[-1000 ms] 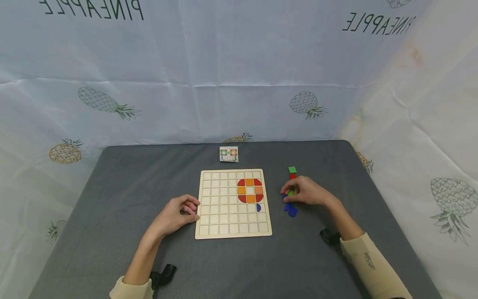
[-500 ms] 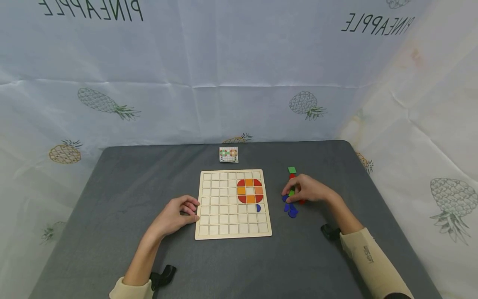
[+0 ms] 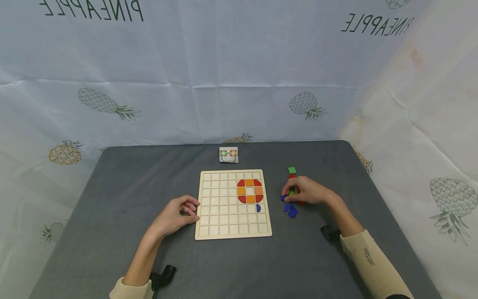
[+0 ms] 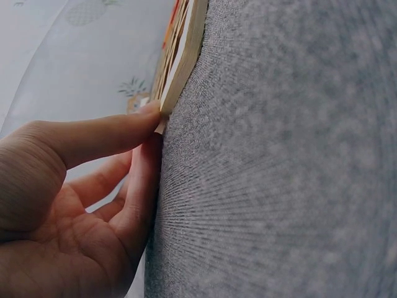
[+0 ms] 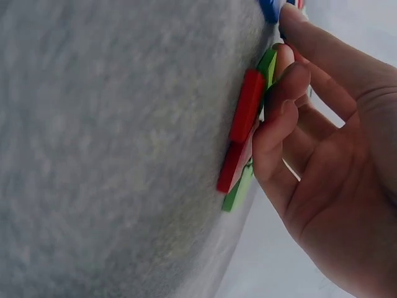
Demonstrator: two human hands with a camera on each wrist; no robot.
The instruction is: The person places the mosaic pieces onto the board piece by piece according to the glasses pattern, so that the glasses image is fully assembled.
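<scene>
Now my right hand [image 3: 307, 191] rests over the loose pieces on the worktop [image 3: 112, 199], to the right of the wooden grid board [image 3: 232, 220]. Its fingers curl loosely down onto the red and green pieces [image 5: 247, 124], fingertips [image 5: 291, 77] touching them; I cannot tell whether this grip has closed on any one piece. The blue pieces [image 3: 290, 210] lie just beside the hand, toward me, and a green square [image 3: 292, 170] sits on its far side. Compared with a second ago, the hand has drawn slightly back and its fingertips have shifted among the pieces, so a little more blue shows. My left hand [image 3: 174, 215] has not moved: its fingers are relaxed, with the fingertips [image 4: 146, 118] pressed against the board's left edge and holding nothing. On the board, the red and orange ring [image 3: 249, 190] and one blue piece [image 3: 258, 207] below it stay as before. The small pattern card [image 3: 228, 154] lies beyond the board.
</scene>
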